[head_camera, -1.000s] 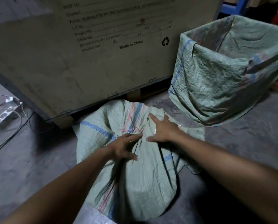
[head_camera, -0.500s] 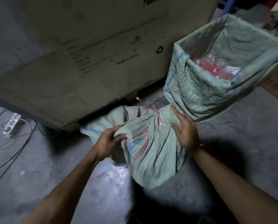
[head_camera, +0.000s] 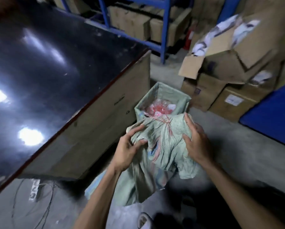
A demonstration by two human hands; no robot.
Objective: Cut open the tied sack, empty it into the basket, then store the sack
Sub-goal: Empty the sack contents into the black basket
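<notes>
pale-green woven sack [head_camera: 156,156] hangs crumpled between both hands.

Sack [head_camera: 156,156] before the basket [head_camera: 170,95] — crate [head_camera: 88,129] left of both.

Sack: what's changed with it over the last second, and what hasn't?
The sack has come up off the floor: a second ago it lay flat under open hands, now the left hand and right hand grip its bunched cloth and hold it at the near rim of the lined basket. The basket and the crate stayed put; the pink plastic still lies in the basket.
</notes>
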